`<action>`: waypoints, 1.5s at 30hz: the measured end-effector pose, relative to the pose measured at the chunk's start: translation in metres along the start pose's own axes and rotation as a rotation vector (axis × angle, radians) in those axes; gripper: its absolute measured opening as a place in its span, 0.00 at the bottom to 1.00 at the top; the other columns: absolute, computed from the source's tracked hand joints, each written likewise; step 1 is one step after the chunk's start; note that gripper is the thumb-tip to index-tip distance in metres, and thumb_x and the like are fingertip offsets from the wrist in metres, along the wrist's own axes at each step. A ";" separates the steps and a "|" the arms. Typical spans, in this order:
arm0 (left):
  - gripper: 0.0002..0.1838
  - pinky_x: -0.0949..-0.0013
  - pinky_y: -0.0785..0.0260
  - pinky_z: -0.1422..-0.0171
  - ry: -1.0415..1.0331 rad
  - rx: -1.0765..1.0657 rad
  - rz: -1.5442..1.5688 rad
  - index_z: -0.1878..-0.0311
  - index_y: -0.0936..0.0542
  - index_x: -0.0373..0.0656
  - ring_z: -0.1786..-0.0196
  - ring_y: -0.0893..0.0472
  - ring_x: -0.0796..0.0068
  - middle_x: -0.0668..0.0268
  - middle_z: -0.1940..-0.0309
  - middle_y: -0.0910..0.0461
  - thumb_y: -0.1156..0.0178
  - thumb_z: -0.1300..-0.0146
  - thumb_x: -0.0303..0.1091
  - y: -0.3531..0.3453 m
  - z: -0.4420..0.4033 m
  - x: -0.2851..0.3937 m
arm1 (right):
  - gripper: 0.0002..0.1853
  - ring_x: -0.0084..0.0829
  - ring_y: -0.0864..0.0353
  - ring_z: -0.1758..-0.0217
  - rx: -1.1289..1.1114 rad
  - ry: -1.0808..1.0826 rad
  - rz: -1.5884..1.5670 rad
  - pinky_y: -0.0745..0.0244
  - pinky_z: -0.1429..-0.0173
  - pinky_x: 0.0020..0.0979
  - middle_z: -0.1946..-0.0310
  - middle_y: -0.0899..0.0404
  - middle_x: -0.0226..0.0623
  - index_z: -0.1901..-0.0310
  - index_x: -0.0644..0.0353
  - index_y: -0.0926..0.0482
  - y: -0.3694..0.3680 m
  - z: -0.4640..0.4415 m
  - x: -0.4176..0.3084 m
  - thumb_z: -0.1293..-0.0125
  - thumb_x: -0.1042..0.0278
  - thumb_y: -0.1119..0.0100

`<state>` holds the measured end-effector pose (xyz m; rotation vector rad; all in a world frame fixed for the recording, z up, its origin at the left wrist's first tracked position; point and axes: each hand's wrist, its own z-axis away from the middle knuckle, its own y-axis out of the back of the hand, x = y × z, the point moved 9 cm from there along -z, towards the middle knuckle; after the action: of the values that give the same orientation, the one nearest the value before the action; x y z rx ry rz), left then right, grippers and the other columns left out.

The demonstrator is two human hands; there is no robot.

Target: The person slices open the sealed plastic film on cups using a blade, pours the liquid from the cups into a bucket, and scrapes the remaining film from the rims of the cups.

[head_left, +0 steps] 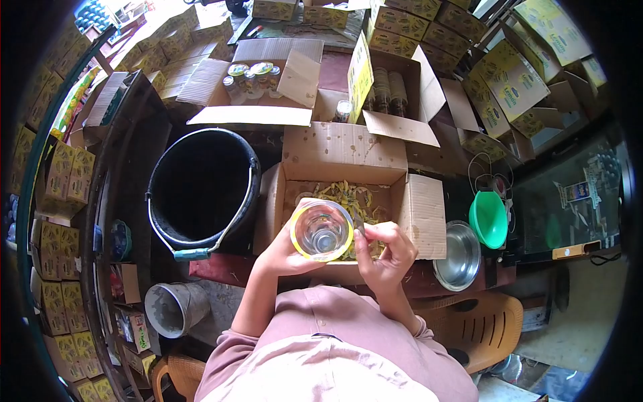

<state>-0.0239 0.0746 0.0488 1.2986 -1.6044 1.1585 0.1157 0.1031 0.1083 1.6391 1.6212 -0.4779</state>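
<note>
A clear round container [322, 231] with a yellow rim faces the camera, held over the near edge of an open cardboard box [345, 149]. Wrapped round its left side is my left hand [287, 251]. My right hand [387, 256] is at the container's right side, thumb and forefinger pinched together near the rim; a small dark thing shows at the fingertips, too small to name. Yellow scraps [348, 195] lie inside the cardboard box, partly hidden behind the container and my hands.
Left is a black bucket [203, 191]; right are a metal bowl [457, 256] and a green bowl [488, 220]. Behind stand a carton of lidded jars [252, 82] and another carton [402, 127]. A grey bucket [175, 309] is low left, an orange chair [485, 328] low right.
</note>
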 end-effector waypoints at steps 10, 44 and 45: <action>0.34 0.68 0.38 0.41 -0.021 -0.041 -0.074 0.46 0.35 0.37 0.46 0.33 0.70 0.61 0.52 0.36 0.31 0.59 0.28 -0.005 0.000 0.000 | 0.10 0.27 0.23 0.76 0.034 0.033 0.036 0.29 0.72 0.24 0.78 0.24 0.36 0.69 0.63 0.22 -0.001 0.001 -0.002 0.55 0.84 0.37; 0.35 0.67 0.38 0.42 0.012 -0.110 0.005 0.44 0.37 0.38 0.47 0.31 0.71 0.62 0.50 0.36 0.32 0.57 0.27 -0.012 0.001 -0.003 | 0.10 0.26 0.23 0.75 0.063 0.008 0.053 0.29 0.71 0.23 0.77 0.23 0.37 0.69 0.63 0.23 0.003 0.002 0.002 0.54 0.85 0.38; 0.35 0.67 0.38 0.42 0.019 -0.100 0.013 0.44 0.37 0.39 0.47 0.31 0.71 0.62 0.50 0.36 0.32 0.57 0.26 -0.011 0.002 -0.004 | 0.10 0.25 0.23 0.75 0.074 0.003 0.059 0.29 0.71 0.22 0.77 0.23 0.36 0.69 0.63 0.23 0.004 0.000 0.003 0.54 0.85 0.38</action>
<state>-0.0123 0.0735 0.0464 1.2115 -1.6383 1.0818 0.1202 0.1056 0.1075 1.7383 1.5694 -0.5106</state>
